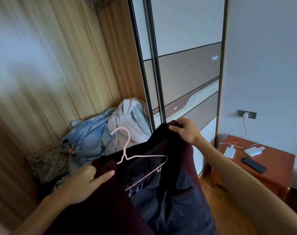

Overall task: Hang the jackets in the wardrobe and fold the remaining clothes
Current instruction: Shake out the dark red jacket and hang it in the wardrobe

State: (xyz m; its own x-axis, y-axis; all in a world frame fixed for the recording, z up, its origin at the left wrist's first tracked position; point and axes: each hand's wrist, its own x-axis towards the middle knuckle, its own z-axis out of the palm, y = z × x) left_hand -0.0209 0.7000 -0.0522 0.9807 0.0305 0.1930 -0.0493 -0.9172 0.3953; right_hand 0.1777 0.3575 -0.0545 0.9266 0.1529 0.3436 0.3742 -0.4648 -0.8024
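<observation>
One wardrobe. In front of it: one jacket, one pink hanger, one left hand, one right hand. To its right: one bedside table, one phone, two white chargers. To its left: one bedding heap.

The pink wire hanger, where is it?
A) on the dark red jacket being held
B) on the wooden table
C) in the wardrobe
A: the pink wire hanger lies against the dark red jacket that the left hand and right hand grip.

No readable text, view perhaps too soft
</observation>
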